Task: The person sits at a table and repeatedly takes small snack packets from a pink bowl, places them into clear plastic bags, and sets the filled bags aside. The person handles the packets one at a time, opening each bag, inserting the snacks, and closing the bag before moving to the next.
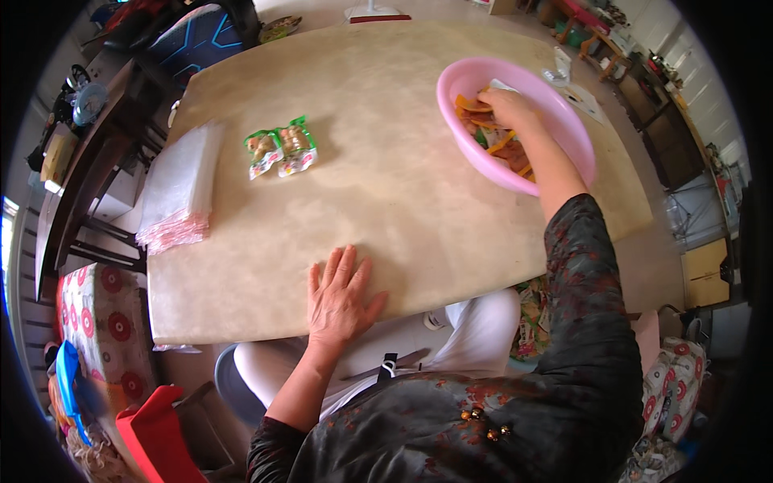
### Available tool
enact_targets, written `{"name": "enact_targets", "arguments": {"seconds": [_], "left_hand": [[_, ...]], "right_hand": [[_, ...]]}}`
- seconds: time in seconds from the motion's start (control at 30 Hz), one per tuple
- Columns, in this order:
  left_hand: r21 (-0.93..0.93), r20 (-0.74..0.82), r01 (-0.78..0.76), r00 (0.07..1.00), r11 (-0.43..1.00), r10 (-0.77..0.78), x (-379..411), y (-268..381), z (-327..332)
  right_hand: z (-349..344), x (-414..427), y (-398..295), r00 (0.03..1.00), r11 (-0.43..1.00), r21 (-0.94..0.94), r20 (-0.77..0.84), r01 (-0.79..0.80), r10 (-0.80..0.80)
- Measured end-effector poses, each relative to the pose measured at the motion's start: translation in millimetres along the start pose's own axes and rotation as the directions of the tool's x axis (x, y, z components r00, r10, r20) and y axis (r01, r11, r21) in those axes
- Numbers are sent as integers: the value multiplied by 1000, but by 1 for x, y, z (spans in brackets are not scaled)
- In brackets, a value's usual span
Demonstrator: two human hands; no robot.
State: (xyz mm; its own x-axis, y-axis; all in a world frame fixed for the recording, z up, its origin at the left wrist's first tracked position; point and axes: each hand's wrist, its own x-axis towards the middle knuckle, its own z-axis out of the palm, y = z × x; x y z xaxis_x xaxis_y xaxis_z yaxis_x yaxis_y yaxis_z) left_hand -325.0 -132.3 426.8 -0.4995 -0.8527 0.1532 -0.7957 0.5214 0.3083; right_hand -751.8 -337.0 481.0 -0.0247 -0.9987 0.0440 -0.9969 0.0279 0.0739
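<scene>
My right hand (pixel 506 104) reaches into a pink plastic basin (pixel 564 130) at the back right. Several small food packets (pixel 489 136) with orange and green parts lie in the basin, and the hand touches some near its far side. Its fingertips are partly hidden, so a grip cannot be told. My left hand (pixel 340 296) rests palm down near the front edge, its fingers spread and nothing in it. Two sealed snack packets (pixel 281 147) with green borders lie side by side left of centre. A stack of clear plastic bags (pixel 184 175) with pinkish ends lies at the left.
All this stands on a table with a tan cover (pixel 374 181). Behind the basin are a small clear plastic item (pixel 558 69) and a paper sheet (pixel 584 102). Below the table, right of my knee, more packets (pixel 531 317) show. A red chair (pixel 160 435) stands at lower left.
</scene>
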Motion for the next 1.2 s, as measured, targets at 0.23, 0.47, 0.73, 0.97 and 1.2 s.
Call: {"name": "enact_targets", "arguments": {"seconds": [0.23, 0.47, 0.73, 0.97, 1.2], "left_hand": [[-36, -37, -32, 999, 999, 30, 4, 3, 3], [-24, -85, -53, 995, 998, 51, 2, -1, 6], [-279, -267, -37, 963, 959, -40, 1, -24, 17], [-583, -278, -113, 958, 804, -67, 2, -42, 32], [-87, -579, -262, 799, 961, 165, -2, -28, 26]], "right_hand": [[-39, -8, 33, 865, 691, 723, -358, 19, 351], [-93, -88, -39, 984, -65, 988, -134, 142, 120], [8, -147, -197, 979, -277, 952, 81, -131, -185], [58, -149, -292, 917, -732, 552, 225, -399, -330], [73, -149, -328, 954, 433, 850, -267, 301, -139]]}}
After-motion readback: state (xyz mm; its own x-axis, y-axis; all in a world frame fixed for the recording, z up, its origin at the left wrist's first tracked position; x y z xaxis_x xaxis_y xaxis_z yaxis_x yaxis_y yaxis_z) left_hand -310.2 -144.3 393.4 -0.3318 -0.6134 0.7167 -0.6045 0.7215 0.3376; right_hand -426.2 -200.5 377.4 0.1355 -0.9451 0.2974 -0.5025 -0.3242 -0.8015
